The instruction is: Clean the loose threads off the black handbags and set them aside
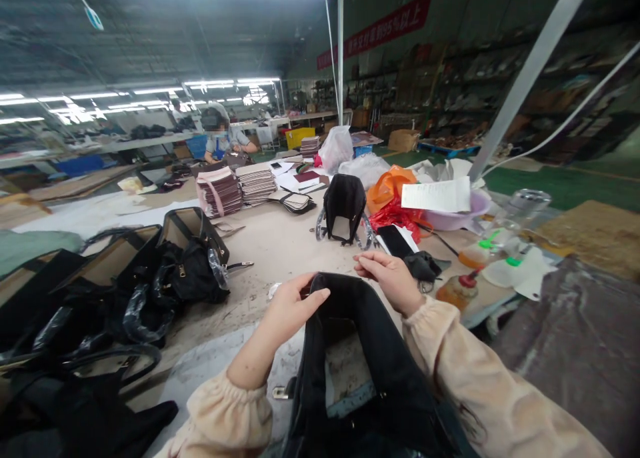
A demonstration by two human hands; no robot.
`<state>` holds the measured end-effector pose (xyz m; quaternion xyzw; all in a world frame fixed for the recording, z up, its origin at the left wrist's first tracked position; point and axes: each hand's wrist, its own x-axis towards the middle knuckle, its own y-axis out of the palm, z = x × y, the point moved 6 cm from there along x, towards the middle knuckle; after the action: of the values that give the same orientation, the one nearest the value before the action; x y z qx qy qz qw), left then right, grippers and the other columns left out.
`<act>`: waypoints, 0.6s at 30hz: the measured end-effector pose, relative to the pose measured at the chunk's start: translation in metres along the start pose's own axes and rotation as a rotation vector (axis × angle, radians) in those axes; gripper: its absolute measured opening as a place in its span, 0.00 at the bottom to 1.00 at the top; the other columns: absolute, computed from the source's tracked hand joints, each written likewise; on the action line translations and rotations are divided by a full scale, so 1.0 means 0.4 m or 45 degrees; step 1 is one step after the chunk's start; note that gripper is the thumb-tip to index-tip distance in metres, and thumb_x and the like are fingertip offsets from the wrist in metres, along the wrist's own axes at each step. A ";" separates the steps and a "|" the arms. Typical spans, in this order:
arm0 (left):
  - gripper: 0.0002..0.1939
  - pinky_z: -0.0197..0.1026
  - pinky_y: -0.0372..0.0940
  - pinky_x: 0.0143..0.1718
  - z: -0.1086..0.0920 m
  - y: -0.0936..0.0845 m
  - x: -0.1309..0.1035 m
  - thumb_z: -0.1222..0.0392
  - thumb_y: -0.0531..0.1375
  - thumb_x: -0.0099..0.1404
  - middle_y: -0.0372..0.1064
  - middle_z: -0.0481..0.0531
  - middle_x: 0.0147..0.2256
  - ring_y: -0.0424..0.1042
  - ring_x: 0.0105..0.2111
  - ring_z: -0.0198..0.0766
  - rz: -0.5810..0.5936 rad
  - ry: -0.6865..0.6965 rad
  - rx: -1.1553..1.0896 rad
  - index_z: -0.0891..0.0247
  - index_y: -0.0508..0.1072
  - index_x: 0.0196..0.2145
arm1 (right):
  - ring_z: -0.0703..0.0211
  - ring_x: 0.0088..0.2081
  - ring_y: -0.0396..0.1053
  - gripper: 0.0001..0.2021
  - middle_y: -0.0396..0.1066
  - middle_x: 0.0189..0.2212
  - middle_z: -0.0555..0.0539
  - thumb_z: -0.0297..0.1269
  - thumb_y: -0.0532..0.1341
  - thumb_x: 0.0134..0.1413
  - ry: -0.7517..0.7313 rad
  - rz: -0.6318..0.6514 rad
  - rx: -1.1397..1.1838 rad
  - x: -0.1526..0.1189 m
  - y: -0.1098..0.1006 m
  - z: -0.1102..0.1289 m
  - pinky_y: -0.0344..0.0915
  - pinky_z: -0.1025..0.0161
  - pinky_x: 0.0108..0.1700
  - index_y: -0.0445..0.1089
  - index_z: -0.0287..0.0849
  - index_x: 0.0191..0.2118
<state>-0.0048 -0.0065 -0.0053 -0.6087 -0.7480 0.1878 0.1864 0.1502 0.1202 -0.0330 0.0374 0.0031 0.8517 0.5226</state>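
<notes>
A black handbag body (370,338) stands close in front of me, and the worktop shows through its open frame. My left hand (295,305) grips its far left rim, thumb on the inner side and fingers outside. My right hand (390,278) hovers by the far right corner of that bag, fingertips drawn together; whatever they pinch, if anything, is too small to make out. A metal buckle tab (283,392) sticks out at the bag's left side. Farther back on the table stands another black bag (344,208) with plastic-wrapped handles.
Several black handbags (193,265) crowd the left side. Stacked pink and maroon panels (256,183) lie farther back. To the right are a phone (395,241), orange and red plastic bags (393,188), a purple basin (475,208) and liquid bottles (457,290). A person (225,138) works beyond.
</notes>
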 end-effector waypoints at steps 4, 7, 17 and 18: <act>0.22 0.42 0.63 0.48 -0.002 -0.020 0.020 0.51 0.58 0.59 0.74 0.55 0.45 0.71 0.44 0.45 -0.088 -0.068 0.074 0.65 0.73 0.48 | 0.62 0.30 0.69 0.16 0.71 0.25 0.48 0.48 0.66 0.43 0.047 -0.021 0.112 -0.019 -0.034 -0.072 0.68 0.61 0.38 0.73 0.38 0.31; 0.20 0.44 0.62 0.49 -0.008 -0.017 0.038 0.50 0.56 0.60 0.74 0.56 0.43 0.71 0.44 0.46 -0.129 -0.092 0.173 0.65 0.75 0.45 | 0.63 0.28 0.68 0.17 0.70 0.24 0.49 0.49 0.66 0.41 0.076 -0.021 0.165 -0.033 -0.060 -0.114 0.68 0.61 0.38 0.72 0.38 0.29; 0.14 0.40 0.61 0.36 -0.042 -0.022 0.055 0.54 0.55 0.61 0.76 0.51 0.30 0.71 0.32 0.41 -0.169 -0.035 0.644 0.62 0.78 0.33 | 0.61 0.26 0.66 0.21 0.67 0.21 0.50 0.56 0.64 0.38 0.172 -0.132 0.183 -0.071 -0.173 -0.297 0.66 0.60 0.34 0.70 0.40 0.27; 0.14 0.39 0.61 0.34 -0.041 -0.023 0.057 0.53 0.55 0.61 0.75 0.50 0.28 0.70 0.31 0.40 -0.189 -0.030 0.657 0.63 0.77 0.31 | 0.61 0.26 0.65 0.20 0.67 0.21 0.50 0.56 0.64 0.39 0.165 -0.127 0.161 -0.073 -0.177 -0.303 0.65 0.60 0.34 0.70 0.40 0.26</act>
<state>-0.0087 0.0150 0.0147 -0.4825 -0.7200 0.3650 0.3400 0.2183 0.1305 -0.1589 0.0150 0.0926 0.8235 0.5595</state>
